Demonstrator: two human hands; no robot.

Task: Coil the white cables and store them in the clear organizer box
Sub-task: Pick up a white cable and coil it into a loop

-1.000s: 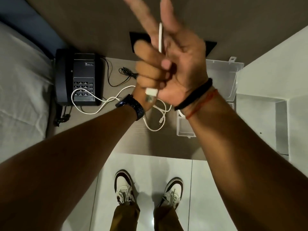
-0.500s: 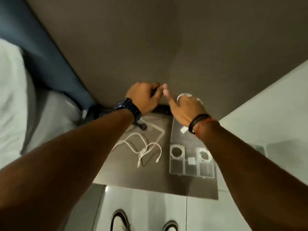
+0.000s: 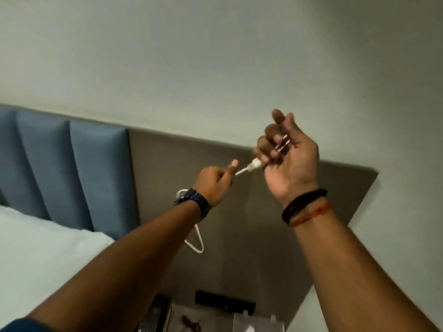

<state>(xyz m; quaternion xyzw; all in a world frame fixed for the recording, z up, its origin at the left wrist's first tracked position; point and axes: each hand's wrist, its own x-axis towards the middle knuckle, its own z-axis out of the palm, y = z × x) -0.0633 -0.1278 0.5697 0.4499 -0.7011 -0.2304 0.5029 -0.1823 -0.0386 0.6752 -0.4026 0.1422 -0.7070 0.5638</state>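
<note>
Against the headboard [image 3: 239, 188], both hands pinched the cable [image 3: 249, 167], left [image 3: 213, 185] feeding, right [image 3: 287, 159] winding turns round its fingers.

Both arms are raised and extended forward, the forearms converging toward the middle of the view. The left hand [image 3: 214, 182] is held lower, closed in a loose fist with the thumb pressed up against the index finger in a pinch; a dark watch is worn on its wrist. The right hand [image 3: 291, 161] is held higher, palm turned toward the camera, with the fingers [image 3: 273, 137] curled inward toward the palm. 2 bands, 1 black and 1 orange-red, are worn on the right wrist. The hands are kept just apart, not touching.
</note>
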